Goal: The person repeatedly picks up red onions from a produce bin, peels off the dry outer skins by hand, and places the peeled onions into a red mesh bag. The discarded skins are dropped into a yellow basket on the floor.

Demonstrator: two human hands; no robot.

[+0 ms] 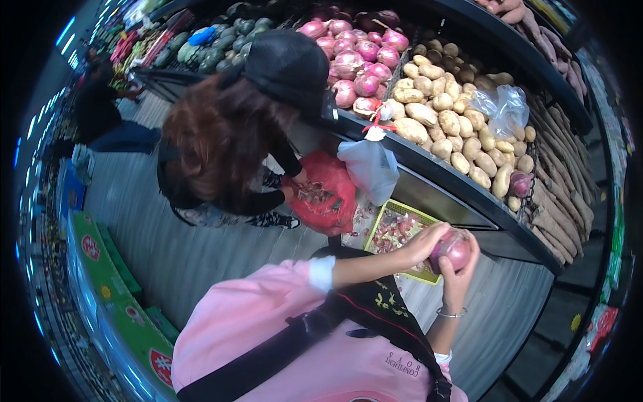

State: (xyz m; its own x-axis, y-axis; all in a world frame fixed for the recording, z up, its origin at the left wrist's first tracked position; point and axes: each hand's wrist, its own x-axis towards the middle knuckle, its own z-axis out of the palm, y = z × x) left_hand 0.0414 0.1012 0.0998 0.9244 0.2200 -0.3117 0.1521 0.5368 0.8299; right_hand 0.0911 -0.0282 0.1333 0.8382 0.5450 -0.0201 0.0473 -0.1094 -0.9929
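Observation:
A large red onion (453,249) is held up in front of me between both hands. My right hand (461,278) wraps around its right side, with the thumb across the near face. Against the left side of the same onion lies my left hand (427,242), its fingers partly hidden behind it. Below my hands, a yellow plastic crate (399,203) with onion skins and scraps in it stands on the floor. Part of the crate is covered by my left forearm.
Ahead, a black-edged produce display holds red onions (351,63), potatoes (442,120) and long brown roots (557,216). A tied plastic bag (371,168) hangs from its edge. At left, a person in a black cap (289,65) bends over a red mesh sack (326,213).

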